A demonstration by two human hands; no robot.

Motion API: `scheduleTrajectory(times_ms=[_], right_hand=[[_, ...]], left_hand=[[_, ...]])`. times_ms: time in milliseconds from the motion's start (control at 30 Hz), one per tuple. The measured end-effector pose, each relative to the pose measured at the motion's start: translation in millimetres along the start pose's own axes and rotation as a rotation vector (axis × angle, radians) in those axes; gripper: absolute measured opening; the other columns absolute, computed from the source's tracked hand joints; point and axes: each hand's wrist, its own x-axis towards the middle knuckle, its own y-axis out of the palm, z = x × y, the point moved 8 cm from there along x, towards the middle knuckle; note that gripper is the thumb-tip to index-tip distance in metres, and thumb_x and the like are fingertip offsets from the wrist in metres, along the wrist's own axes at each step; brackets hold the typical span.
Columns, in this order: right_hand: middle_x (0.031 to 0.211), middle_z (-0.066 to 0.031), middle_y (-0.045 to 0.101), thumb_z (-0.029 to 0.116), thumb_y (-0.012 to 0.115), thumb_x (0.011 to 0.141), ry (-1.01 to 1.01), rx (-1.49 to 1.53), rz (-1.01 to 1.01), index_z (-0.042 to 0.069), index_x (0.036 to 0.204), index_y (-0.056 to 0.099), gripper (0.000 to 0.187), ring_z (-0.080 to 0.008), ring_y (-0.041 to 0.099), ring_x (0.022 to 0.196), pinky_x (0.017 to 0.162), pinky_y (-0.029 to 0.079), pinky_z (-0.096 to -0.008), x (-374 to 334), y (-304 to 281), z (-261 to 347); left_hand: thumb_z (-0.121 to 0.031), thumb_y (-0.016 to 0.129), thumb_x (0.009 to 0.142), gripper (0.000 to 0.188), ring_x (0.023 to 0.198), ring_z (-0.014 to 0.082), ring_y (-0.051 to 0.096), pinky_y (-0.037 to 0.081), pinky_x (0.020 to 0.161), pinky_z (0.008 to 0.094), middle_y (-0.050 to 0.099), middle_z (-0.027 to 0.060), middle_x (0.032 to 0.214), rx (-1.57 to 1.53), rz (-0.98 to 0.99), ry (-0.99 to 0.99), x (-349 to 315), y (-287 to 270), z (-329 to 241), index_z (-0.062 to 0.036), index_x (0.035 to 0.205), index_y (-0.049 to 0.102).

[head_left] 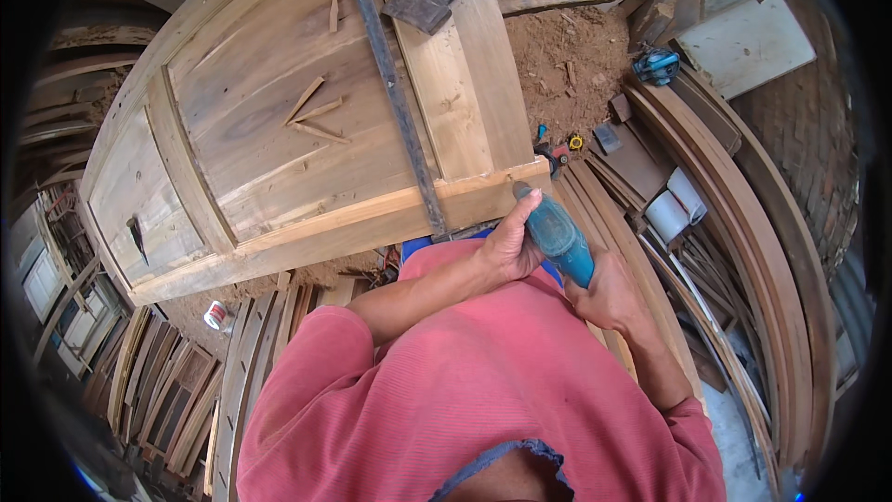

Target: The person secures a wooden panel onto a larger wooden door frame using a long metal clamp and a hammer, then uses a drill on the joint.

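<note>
- At the near corner of the wooden door panel (279,130), both hands grip a teal power tool (556,234).
- Left hand (506,246) wraps its front, right hand (609,296) its rear.
- Long metal clamp (395,93) fitted; tool tip meets the corner, work seemingly underway.

A pink-red ribbed long-sleeved shirt (483,390) with sleeves pushed up.

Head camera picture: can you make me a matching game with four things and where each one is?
Things:
1. blue power tool
2. long metal clamp bar
3. thin wood slivers
4. white rolls

Places:
A. lying loose on the door panel
B. among the curved wood strips on the ground
C. held in the left hand and right hand
D. running across the wooden door

Pairs: 1-C, 2-D, 3-A, 4-B
</note>
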Motion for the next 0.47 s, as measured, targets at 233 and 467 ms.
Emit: scheduleTrajectory(times_ms=[233,467], right_hand=[[0.08,-0.0203,0.066,0.012,0.07,0.078,-0.026,0.215,-0.026,-0.008,0.106,0.06,0.036,-0.0321,0.068,0.076,0.072,0.051,-0.0416,-4.2,7.3,-7.5],[0.085,-0.0133,0.069,0.011,0.066,0.084,0.085,0.496,0.128,0.003,0.109,0.065,0.026,-0.0248,0.068,0.078,0.075,0.051,-0.038,6.0,26.8,-31.7]], left_hand=[[-0.031,0.072,0.094,0.026,0.09,0.0172,0.069,0.058,0.089,0.0405,0.068,0.0033,0.093,0.031,-0.026,-0.079,2.7,-1.7,3.0,-0.0106,0.104,0.06],[-0.044,0.071,0.093,0.041,0.105,0.0191,0.065,0.052,0.098,0.0448,0.067,0.0035,0.108,0.249,0.145,-0.022,-7.1,2.4,-8.2,-0.013,0.117,0.058]])
